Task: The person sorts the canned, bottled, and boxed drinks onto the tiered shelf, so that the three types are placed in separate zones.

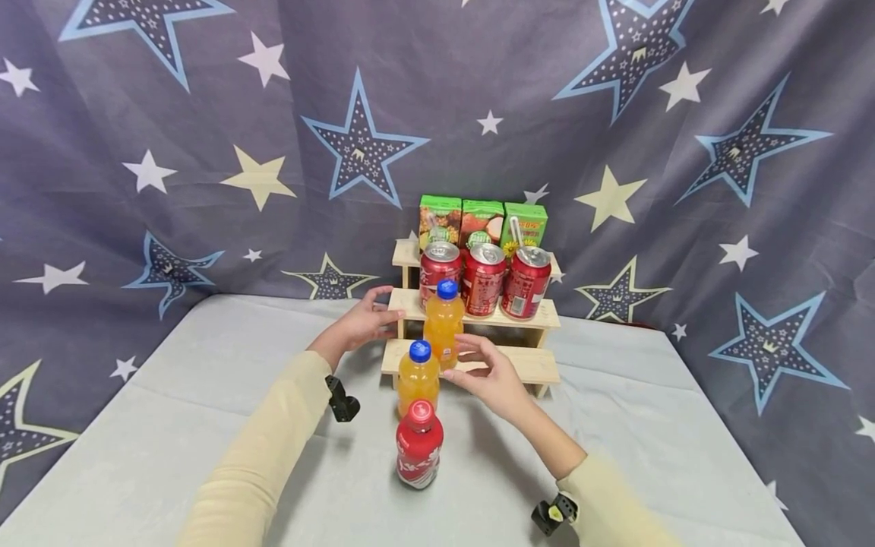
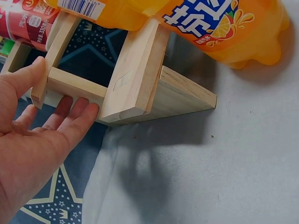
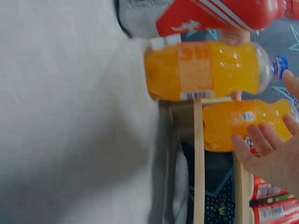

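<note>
My left hand (image 1: pixel 365 319) grips the left end of the middle step of a tiered wooden stand (image 1: pixel 526 365); in the left wrist view the thumb lies at the board (image 2: pixel 63 39) and the fingers reach beneath it. An orange soda bottle (image 1: pixel 444 327) with a blue cap stands on the lowest step. Beside it my right hand (image 1: pixel 492 376) has its fingers extended, fingertips right at the bottle's side. A second orange soda bottle (image 3: pixel 194 70) stands on the table before the stand. Nearest to me is a red bottle (image 1: pixel 418 448) with a red cap.
Three red cans (image 1: pixel 484 281) line the middle step, close behind the soda bottle. Green drink cartons (image 1: pixel 481 222) fill the top step. A star-patterned curtain (image 1: pixel 437 99) hangs behind the cloth-covered table (image 1: pixel 649 433).
</note>
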`<state>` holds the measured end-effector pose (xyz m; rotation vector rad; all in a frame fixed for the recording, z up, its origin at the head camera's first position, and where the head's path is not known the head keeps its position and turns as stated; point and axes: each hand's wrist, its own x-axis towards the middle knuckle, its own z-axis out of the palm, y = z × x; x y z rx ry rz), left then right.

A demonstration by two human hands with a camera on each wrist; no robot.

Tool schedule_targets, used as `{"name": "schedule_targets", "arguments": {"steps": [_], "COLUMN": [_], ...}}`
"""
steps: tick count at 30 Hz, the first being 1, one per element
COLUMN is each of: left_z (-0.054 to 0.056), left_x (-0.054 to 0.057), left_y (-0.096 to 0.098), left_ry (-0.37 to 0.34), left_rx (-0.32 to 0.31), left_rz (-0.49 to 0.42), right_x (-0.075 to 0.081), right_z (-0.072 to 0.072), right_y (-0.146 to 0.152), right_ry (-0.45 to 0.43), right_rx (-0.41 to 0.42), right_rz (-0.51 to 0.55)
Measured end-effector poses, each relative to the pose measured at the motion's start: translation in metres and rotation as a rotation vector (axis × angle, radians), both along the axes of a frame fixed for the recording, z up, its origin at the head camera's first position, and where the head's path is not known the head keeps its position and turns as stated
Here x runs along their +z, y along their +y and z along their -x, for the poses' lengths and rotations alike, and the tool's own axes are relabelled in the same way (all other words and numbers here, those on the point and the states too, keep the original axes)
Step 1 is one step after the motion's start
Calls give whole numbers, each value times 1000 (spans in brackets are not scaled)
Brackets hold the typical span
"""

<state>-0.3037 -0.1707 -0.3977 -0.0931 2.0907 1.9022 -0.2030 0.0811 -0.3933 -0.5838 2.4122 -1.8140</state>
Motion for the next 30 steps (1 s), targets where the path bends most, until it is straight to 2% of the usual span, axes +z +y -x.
{"name": "schedule_targets", "arguments": {"steps": [6,12,23,30], "left_z": [0,0,-2,-2], "left_x": [1,-1,-1,0], "left_y": [0,0,0,0], "left_ry": [-3,4,0,10], "left_rx": [3,-2,3,-7], "left_rz": [-4,-9,-7,-14], "right_x": [10,12,3,-4], "right_z": [-18,-26,-27,-26], "right_y": [-12,-22,-33,-39], "right_ry": [-28,-28,-16,-17], "right_rx": [84,96,80,50], "right_rz": [16,-20,-38,4]}}
